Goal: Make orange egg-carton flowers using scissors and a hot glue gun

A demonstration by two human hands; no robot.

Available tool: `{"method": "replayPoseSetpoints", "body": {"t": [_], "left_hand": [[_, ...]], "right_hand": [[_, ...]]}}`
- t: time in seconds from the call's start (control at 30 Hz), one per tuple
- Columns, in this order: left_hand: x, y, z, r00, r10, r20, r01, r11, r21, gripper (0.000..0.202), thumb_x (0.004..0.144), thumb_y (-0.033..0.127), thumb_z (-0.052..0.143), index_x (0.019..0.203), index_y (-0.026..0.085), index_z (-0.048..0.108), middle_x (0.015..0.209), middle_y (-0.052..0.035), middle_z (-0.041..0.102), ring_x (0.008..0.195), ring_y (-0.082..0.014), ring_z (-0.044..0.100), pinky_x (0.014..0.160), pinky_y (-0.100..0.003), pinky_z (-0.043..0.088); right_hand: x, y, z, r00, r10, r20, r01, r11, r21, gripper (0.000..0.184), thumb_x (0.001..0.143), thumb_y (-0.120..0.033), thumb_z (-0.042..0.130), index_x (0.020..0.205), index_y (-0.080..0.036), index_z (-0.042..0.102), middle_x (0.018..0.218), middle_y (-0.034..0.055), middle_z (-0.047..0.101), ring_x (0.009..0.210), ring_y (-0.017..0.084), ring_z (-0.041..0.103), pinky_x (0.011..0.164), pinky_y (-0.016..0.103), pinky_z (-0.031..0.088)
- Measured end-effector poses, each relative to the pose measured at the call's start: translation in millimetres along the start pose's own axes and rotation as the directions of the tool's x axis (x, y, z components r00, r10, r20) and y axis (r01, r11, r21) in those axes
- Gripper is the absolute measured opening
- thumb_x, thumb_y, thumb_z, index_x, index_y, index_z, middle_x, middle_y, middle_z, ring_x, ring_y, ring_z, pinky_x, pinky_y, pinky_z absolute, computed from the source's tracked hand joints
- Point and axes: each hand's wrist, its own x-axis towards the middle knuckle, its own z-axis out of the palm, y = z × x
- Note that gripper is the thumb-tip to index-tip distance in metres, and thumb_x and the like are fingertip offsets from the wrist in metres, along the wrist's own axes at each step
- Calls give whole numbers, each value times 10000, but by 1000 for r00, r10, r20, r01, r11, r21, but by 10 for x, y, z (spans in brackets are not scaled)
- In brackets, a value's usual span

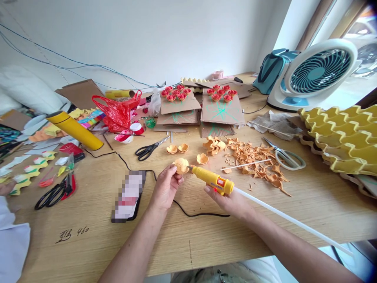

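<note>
My left hand (167, 184) pinches a small orange egg-carton flower cup (180, 166) above the table. In my right hand (226, 200) is a yellow hot glue gun (212, 179), its nozzle at the right side of that cup. A long white glue stick (288, 218) runs out of the gun's back end. Just beyond my hands lie another orange cup (202, 158) and a pair of cups (177, 148). A stack of orange cups (214, 145) rests beside orange carton scraps (253, 157).
Black scissors (152, 148) and pale-handled scissors (287, 156) lie nearby. A phone (129, 196) is left of my arm. Red flowers (176, 93) stand on cardboard at the back. Yellow egg trays (341, 137) and a fan (312, 78) are right. A co-worker's sleeve (11, 239) shows left.
</note>
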Motion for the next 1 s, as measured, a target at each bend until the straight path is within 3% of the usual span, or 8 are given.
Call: {"method": "replayPoseSetpoints", "body": {"t": [0.17,0.47,0.7,1.0], "left_hand": [[2,-8,-8,1000,7,-8,-7,1000,12,268,674,274,843,778,148,630,721,38,570,602,-62,492,519,-191,408],[-1,-25,-16,1000,-3,1,3,1000,2,271,676,269,840,823,140,653,726,39,581,595,-60,485,523,-198,397],[0,-20,-16,1000,-17,8,17,1000,1,276,683,266,846,831,140,650,734,37,584,598,-57,485,523,-198,396],[5,-20,-19,999,-47,14,48,997,-58,262,693,261,842,815,133,649,729,37,575,592,-56,479,518,-201,398]], "right_hand": [[20,-9,-14,998,6,64,-7,1000,14,314,926,-473,524,732,-228,492,665,-11,465,619,154,483,565,274,460],[12,68,17,996,-64,-57,64,998,0,290,920,-470,576,768,-223,577,801,42,601,754,192,592,727,310,530],[-8,78,28,998,-19,-52,19,1000,2,312,910,-500,593,776,-220,617,710,27,595,698,188,577,635,297,517],[-6,82,33,997,-74,-17,73,996,-41,337,937,-495,525,742,-222,558,722,21,556,673,171,534,607,282,489]]}}
